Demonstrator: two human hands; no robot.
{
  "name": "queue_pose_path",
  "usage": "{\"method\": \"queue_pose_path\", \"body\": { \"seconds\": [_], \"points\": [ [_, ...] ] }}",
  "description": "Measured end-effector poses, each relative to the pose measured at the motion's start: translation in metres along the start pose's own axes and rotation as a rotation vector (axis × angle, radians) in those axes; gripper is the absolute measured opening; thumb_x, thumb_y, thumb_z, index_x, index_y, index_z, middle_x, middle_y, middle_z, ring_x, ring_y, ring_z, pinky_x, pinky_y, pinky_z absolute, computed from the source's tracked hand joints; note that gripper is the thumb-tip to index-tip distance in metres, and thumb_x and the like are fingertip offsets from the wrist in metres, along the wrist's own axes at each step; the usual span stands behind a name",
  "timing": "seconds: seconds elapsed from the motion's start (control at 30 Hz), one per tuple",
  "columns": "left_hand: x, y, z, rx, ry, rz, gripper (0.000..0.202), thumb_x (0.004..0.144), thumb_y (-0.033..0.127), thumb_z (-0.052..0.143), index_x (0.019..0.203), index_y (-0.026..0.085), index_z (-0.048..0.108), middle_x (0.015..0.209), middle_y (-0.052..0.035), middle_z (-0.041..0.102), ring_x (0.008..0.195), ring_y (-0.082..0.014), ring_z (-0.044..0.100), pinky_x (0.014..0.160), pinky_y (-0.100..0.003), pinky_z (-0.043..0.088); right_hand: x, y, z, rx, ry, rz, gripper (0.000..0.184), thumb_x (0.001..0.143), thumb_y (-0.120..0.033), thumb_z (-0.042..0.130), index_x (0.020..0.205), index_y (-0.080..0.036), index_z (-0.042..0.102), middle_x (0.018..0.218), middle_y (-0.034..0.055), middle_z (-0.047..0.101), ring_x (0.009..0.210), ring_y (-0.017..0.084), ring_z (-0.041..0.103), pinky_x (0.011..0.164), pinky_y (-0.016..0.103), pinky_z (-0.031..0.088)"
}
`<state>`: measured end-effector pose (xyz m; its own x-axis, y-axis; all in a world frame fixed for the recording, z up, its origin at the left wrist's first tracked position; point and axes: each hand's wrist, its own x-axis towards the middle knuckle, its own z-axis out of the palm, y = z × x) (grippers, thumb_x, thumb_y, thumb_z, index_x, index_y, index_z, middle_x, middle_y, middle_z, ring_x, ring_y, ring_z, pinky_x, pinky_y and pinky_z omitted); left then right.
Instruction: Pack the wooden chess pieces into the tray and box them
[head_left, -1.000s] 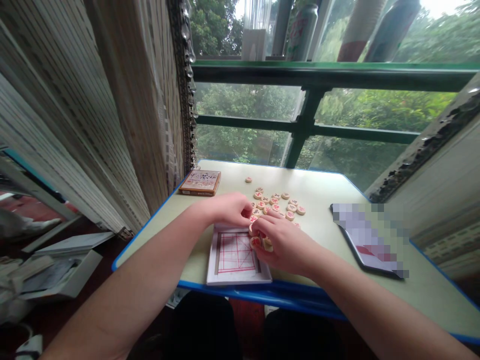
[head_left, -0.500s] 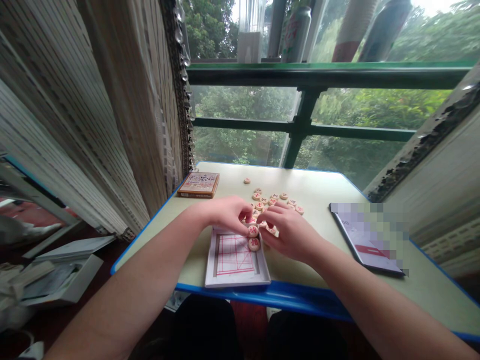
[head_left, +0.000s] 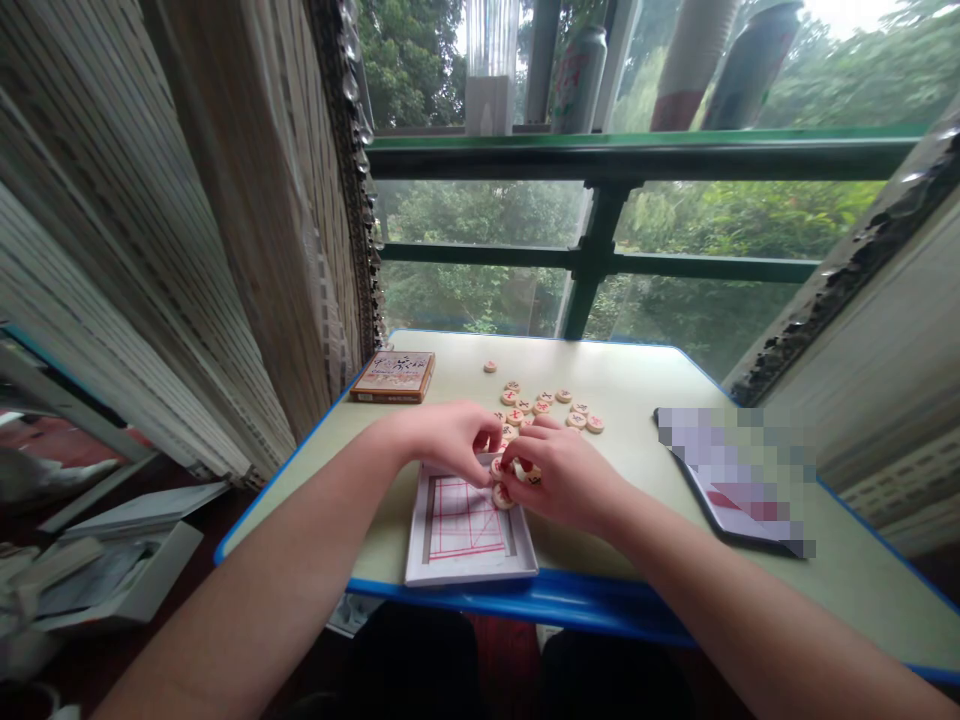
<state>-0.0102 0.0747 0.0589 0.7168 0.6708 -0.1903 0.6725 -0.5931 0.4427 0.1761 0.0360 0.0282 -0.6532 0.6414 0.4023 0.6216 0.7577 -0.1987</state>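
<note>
A shallow white box half (head_left: 414, 545) lies at the table's near edge, with a red-lined grid sheet (head_left: 465, 520) inside. Two round Chinese chess pieces with red characters sit at its right side; the nearer chess piece (head_left: 502, 496) is partly under my right fingers. My right hand (head_left: 566, 470) pinches another chess piece (head_left: 519, 468), tilted on edge, above the box's right rim. At the box's far side is my left hand (head_left: 454, 440), thumb and curled fingers apart, the thumb beside the farther piece. More loose chess pieces (head_left: 541, 407) are scattered beyond both hands; some are hidden.
A closed printed box (head_left: 393, 377) lies at the table's back left. On the right is a dark-edged tablet-like device (head_left: 731, 490), its screen blurred out. One single chess piece (head_left: 490, 367) sits apart at the back. Curtains flank the table, and a window stands behind it.
My right hand has moved left and closed on a chess piece, bringing it over the box's right rim. My left hand stays by the box's far side. The view has shifted slightly.
</note>
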Motion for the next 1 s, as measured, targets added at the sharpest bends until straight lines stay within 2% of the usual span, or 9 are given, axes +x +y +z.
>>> {"method": "queue_pose_path", "body": {
  "seconds": [0.37, 0.57, 0.77, 1.0],
  "points": [
    [0.003, -0.005, 0.001, -0.017, 0.0, 0.005, 0.023, 0.062, 0.034, 0.064, 0.077, 0.017, 0.059, 0.069, 0.0033, 0.055, 0.063, -0.0108, 0.048, 0.054, -0.021, 0.034, 0.0, 0.002, -0.001, 0.043, -0.002, 0.027, 0.003, 0.073, -0.019, 0.062, 0.072, -0.017, 0.065, 0.07, 0.0038, 0.062, 0.071, 0.016, 0.048, 0.068, 0.028, 0.039],
    [0.003, -0.006, 0.002, -0.011, 0.003, -0.004, 0.026, 0.062, 0.034, 0.064, 0.081, 0.017, 0.061, 0.069, 0.0033, 0.054, 0.062, -0.0108, 0.047, 0.054, -0.021, 0.034, -0.001, 0.003, -0.009, 0.06, 0.051, 0.055, 0.005, 0.073, -0.017, 0.059, 0.072, -0.017, 0.064, 0.066, 0.0028, 0.058, 0.069, 0.016, 0.046, 0.067, 0.028, 0.037],
    [0.002, 0.0, 0.002, -0.005, -0.005, -0.021, 0.03, 0.06, 0.035, 0.066, 0.083, 0.018, 0.061, 0.067, 0.0044, 0.052, 0.059, -0.0102, 0.045, 0.05, -0.022, 0.03, -0.001, 0.007, -0.011, 0.035, 0.047, 0.051, 0.007, 0.071, -0.017, 0.059, 0.074, -0.016, 0.065, 0.068, 0.0037, 0.06, 0.071, 0.017, 0.047, 0.067, 0.028, 0.037],
    [0.003, 0.003, 0.004, 0.056, 0.018, -0.03, 0.034, 0.058, 0.042, 0.069, 0.081, 0.018, 0.059, 0.065, 0.005, 0.05, 0.057, -0.0099, 0.042, 0.048, -0.023, 0.026, -0.001, 0.007, -0.012, 0.028, 0.104, 0.019, 0.008, 0.071, -0.016, 0.056, 0.069, -0.016, 0.064, 0.064, 0.0031, 0.058, 0.067, 0.016, 0.044, 0.064, 0.028, 0.036]
  ]
}}
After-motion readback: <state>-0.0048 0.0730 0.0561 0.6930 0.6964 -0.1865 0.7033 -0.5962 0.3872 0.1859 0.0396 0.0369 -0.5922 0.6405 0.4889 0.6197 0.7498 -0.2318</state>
